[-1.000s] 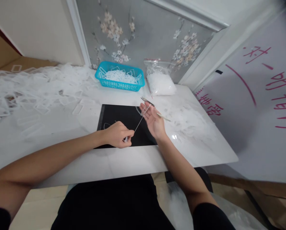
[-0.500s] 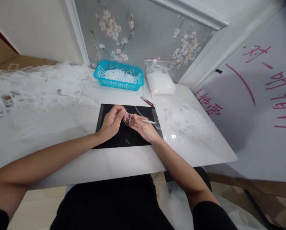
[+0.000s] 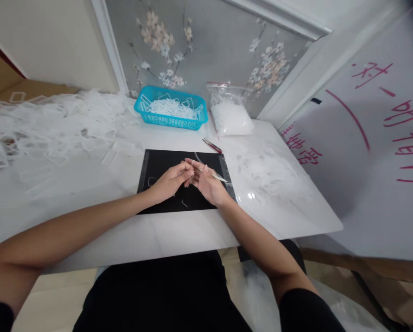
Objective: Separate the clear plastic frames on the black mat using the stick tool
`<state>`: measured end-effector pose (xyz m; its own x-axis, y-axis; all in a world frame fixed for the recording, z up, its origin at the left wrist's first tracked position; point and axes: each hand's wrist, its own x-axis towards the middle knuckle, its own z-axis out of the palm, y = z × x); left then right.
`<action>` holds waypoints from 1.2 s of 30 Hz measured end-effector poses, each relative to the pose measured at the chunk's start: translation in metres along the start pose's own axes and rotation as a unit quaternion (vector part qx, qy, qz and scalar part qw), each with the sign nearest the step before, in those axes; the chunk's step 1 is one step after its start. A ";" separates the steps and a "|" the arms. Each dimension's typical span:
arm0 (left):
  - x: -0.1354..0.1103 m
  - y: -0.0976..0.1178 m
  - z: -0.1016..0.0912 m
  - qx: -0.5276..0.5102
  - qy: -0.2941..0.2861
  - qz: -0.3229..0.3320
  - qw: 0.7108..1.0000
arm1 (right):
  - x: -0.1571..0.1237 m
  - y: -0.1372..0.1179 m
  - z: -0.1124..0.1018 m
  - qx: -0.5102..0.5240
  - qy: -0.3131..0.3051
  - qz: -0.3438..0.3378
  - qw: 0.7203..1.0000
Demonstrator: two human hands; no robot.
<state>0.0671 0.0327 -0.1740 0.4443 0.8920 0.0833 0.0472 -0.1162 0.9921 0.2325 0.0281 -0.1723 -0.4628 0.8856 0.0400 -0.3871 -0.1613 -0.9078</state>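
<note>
Over a black mat (image 3: 165,159) my two hands meet, fingertips close together. My left hand (image 3: 170,183) is closed in a pinch on a small clear plastic piece, mostly hidden by the fingers. My right hand (image 3: 209,186) holds a thin white pointed stick (image 3: 220,178) under its thumb, tip toward the right, while its fingers reach out to the left hand. A clear rectangular plastic frame (image 3: 151,181) lies on the mat beside my left wrist. Nearer me on the mat is a small bent clear scrap (image 3: 184,203).
Behind the mat stand a blue basket (image 3: 172,121) of clear frames and a zip bag (image 3: 231,120) of white pieces. Red-handled nippers (image 3: 212,145) lie by the mat. Clear frames (image 3: 64,120) heap at left; clear scraps (image 3: 265,170) spread at right.
My left hand has moved right and slightly nearer me, against the right fingers. A clear frame now shows on the mat's left. The loop between the hands is mostly hidden now.
</note>
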 end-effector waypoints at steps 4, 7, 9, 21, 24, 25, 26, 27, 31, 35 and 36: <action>0.002 -0.002 -0.002 0.033 -0.018 -0.015 0.999 | 0.000 0.001 0.000 0.011 0.011 -0.024 1.000; 0.003 -0.001 -0.003 0.054 -0.028 -0.027 0.998 | 0.001 0.002 -0.002 0.008 0.016 -0.036 0.999; 0.004 0.000 -0.004 0.065 -0.027 -0.036 0.997 | 0.001 0.003 -0.002 -0.003 0.017 -0.041 0.999; 0.008 0.000 -0.011 0.103 -0.030 -0.080 0.991 | 0.003 0.008 -0.005 -0.028 0.019 -0.035 0.999; 0.008 -0.001 -0.012 0.105 -0.028 -0.075 0.991 | 0.003 0.007 -0.003 -0.027 0.026 -0.029 0.999; 0.009 -0.001 -0.012 0.105 -0.027 -0.073 0.991 | 0.003 0.007 -0.003 -0.027 0.029 -0.027 0.999; 0.009 -0.001 -0.012 0.105 -0.025 -0.072 0.992 | 0.003 0.006 -0.002 -0.028 0.031 -0.025 0.999; 0.009 -0.001 -0.012 0.106 -0.024 -0.071 0.992 | 0.003 0.006 -0.002 -0.028 0.031 -0.024 0.999; 0.009 0.002 -0.013 0.113 -0.023 -0.071 0.991 | 0.004 0.006 -0.004 -0.022 0.022 -0.033 0.999; 0.010 0.001 -0.015 0.120 -0.028 -0.069 0.990 | 0.004 0.007 -0.005 -0.026 0.017 -0.041 0.999; 0.011 0.000 -0.015 0.121 -0.029 -0.069 0.990 | 0.004 0.006 -0.005 -0.027 0.017 -0.042 0.999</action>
<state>0.0585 0.0486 -0.1715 0.4694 0.8807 -0.0635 0.3211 -0.1032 0.9414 0.2321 0.0329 -0.1801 -0.4022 0.9096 0.1040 -0.3803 -0.0626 -0.9227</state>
